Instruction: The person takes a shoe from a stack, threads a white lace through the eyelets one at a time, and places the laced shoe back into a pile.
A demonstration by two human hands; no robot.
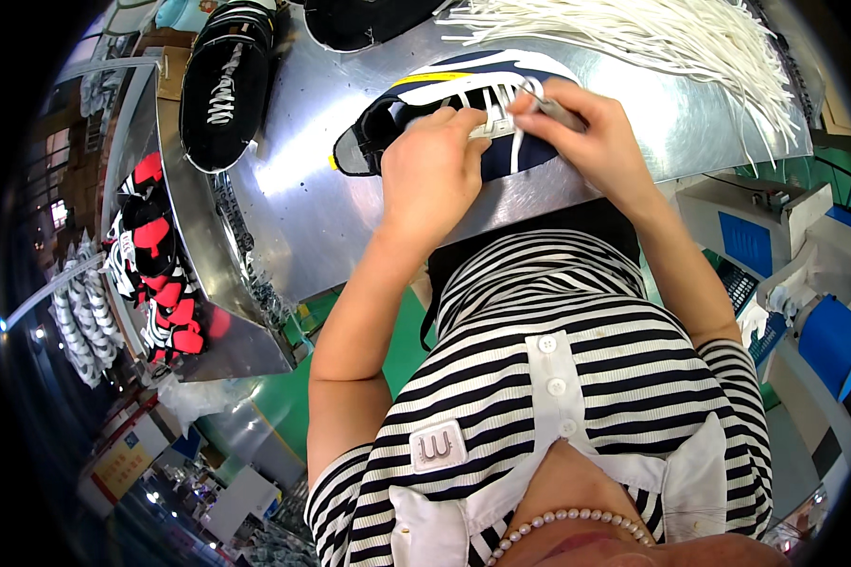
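Note:
A navy, white and yellow sneaker [435, 79] lies on its side on the metal table, toe to the right and heel to the left. My left hand [433, 170] is closed at its opening, fingers pinching the tongue and lace area. A white shoelace [517, 146] is threaded through part of the eyelets, and one length hangs over the near side. In my closed right hand [591, 132] is a small hook tool with a grey handle [560, 115]. Its thin tip is at the eyelets, where a loop of lace stands up; the exact tip contact is too small to tell.
A large bundle of white laces [652, 47] covers the table's far right. Black shoe parts, one laced [222, 104], lie at the far left. Red, black and white shoe pieces [156, 274] are on a lower shelf at left. The metal table's [303, 217] near edge runs before my body.

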